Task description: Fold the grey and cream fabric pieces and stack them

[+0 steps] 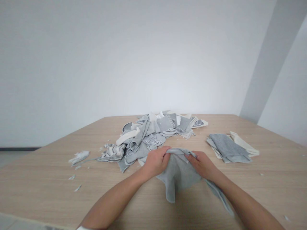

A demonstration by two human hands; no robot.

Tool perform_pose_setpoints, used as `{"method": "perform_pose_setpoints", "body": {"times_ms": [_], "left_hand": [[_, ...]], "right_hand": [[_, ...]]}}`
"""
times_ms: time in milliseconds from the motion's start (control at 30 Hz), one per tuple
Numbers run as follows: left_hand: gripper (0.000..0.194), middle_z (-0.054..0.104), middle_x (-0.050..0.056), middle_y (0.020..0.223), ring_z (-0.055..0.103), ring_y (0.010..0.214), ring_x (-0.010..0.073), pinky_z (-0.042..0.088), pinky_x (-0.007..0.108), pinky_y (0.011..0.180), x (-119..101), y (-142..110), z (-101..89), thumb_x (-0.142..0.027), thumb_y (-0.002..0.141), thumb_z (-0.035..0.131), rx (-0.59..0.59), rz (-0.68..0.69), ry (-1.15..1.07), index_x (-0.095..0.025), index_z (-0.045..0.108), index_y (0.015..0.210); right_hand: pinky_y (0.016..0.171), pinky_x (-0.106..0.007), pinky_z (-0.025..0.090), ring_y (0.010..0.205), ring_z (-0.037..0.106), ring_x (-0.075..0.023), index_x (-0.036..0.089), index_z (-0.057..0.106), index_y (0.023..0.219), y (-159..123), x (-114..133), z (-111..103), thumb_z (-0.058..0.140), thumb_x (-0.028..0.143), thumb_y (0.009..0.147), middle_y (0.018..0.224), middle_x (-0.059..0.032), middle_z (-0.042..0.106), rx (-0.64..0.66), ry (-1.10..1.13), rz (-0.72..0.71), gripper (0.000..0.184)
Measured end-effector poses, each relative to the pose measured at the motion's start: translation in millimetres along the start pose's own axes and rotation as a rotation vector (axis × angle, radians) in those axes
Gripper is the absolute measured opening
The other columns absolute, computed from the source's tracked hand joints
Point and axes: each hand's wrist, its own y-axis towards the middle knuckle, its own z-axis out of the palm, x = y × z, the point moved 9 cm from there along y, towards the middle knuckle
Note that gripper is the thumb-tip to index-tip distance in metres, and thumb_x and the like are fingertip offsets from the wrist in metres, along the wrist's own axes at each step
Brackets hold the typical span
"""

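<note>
A piece of grey fabric hangs between my two hands above the near part of the table. My left hand is closed on its upper edge at the left. At the right end of that edge my right hand grips it too, fingers partly hidden by the cloth. The top edge is bunched between the hands, and the lower part drapes loosely. A narrow grey strip trails down beside my right forearm; whether it belongs to the same piece I cannot tell.
Behind my hands, a heap of grey, white and striped fabric pieces spreads over the wooden table. To the right lies a small stack of grey and cream cloths. Fabric scraps lie at the left. A white wall stands behind.
</note>
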Motion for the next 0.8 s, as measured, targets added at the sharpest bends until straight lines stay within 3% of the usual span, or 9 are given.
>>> {"method": "perform_pose_setpoints", "body": {"times_ms": [67, 167, 300, 467, 567, 667, 733, 800], "left_hand": [[0.031, 0.068, 0.007, 0.103, 0.064, 0.088, 0.0195, 0.047, 0.029, 0.077, 17, 5, -11.7, -0.025, 0.090, 0.037, -0.054, -0.070, 0.111, -0.020, 0.054, 0.116], [0.033, 0.068, 0.009, 0.103, 0.065, 0.086, 0.0208, 0.047, 0.031, 0.077, 36, 10, -30.7, -0.025, 0.090, 0.038, -0.101, -0.155, 0.191, -0.020, 0.054, 0.118], [0.029, 0.068, 0.006, 0.093, 0.062, 0.086, 0.0199, 0.045, 0.030, 0.077, 49, 16, -54.2, -0.027, 0.090, 0.036, -0.227, -0.226, -0.016, -0.019, 0.059, 0.107], [0.026, 0.065, 0.001, 0.076, 0.059, 0.073, 0.0165, 0.044, 0.025, 0.067, 58, 21, -63.6, -0.033, 0.087, 0.042, -0.341, -0.346, -0.263, -0.017, 0.063, 0.086], [0.022, 0.063, -0.001, 0.071, 0.057, 0.069, 0.0156, 0.042, 0.024, 0.066, 50, 23, -64.5, -0.033, 0.084, 0.047, -0.356, -0.345, -0.258, -0.017, 0.062, 0.079], [0.018, 0.064, 0.000, 0.073, 0.058, 0.072, 0.0153, 0.042, 0.024, 0.068, 24, 29, -53.9, -0.030, 0.083, 0.048, -0.281, -0.259, -0.224, -0.018, 0.062, 0.080], [0.017, 0.065, 0.000, 0.077, 0.059, 0.074, 0.0156, 0.042, 0.024, 0.069, 2, 33, -39.4, -0.027, 0.082, 0.048, -0.176, -0.189, -0.186, -0.020, 0.063, 0.083], [0.017, 0.066, 0.001, 0.079, 0.059, 0.075, 0.0161, 0.042, 0.025, 0.068, -16, 37, -26.9, -0.024, 0.082, 0.047, -0.094, -0.132, -0.142, -0.021, 0.064, 0.087]], "right_hand": [[0.056, -0.024, 0.037, 0.060, 0.050, -0.0157, 0.017, 0.055, 0.064, 4, -12, -6, 0.034, 0.049, 0.089, 0.062, -0.0008, 0.058, 0.049, -0.058, 0.011, 0.046], [0.055, -0.026, 0.036, 0.058, 0.050, -0.0162, 0.017, 0.053, 0.060, 8, -29, -26, 0.030, 0.049, 0.090, 0.057, -0.0009, 0.055, -0.022, -0.105, 0.038, 0.049], [0.054, -0.025, 0.037, 0.058, 0.051, -0.0162, 0.017, 0.053, 0.060, 10, -43, -42, 0.030, 0.047, 0.090, 0.057, -0.0009, 0.056, -0.124, -0.097, 0.055, 0.048], [0.057, -0.026, 0.041, 0.062, 0.057, -0.0182, 0.016, 0.060, 0.065, 9, -52, -30, 0.037, 0.044, 0.088, 0.062, -0.0029, 0.063, -0.040, -0.196, 0.053, 0.042], [0.070, -0.031, 0.046, 0.081, 0.062, -0.0215, 0.016, 0.064, 0.095, 3, -45, -33, 0.047, 0.041, 0.084, 0.088, -0.0082, 0.069, -0.130, -0.239, -0.017, 0.033], [0.082, -0.036, 0.046, 0.098, 0.060, -0.0229, 0.019, 0.043, 0.131, -6, -19, -29, 0.057, 0.042, 0.078, 0.114, -0.0119, 0.062, -0.212, -0.234, -0.138, 0.060], [0.082, -0.037, 0.046, 0.101, 0.059, -0.0242, 0.020, 0.033, 0.138, -7, 2, -16, 0.060, 0.044, 0.076, 0.120, -0.0123, 0.059, -0.190, -0.274, -0.190, 0.072], [0.079, -0.036, 0.046, 0.098, 0.060, -0.0250, 0.020, 0.041, 0.132, -3, 19, -4, 0.056, 0.044, 0.080, 0.115, -0.0116, 0.061, -0.158, -0.365, -0.202, 0.058]]}}
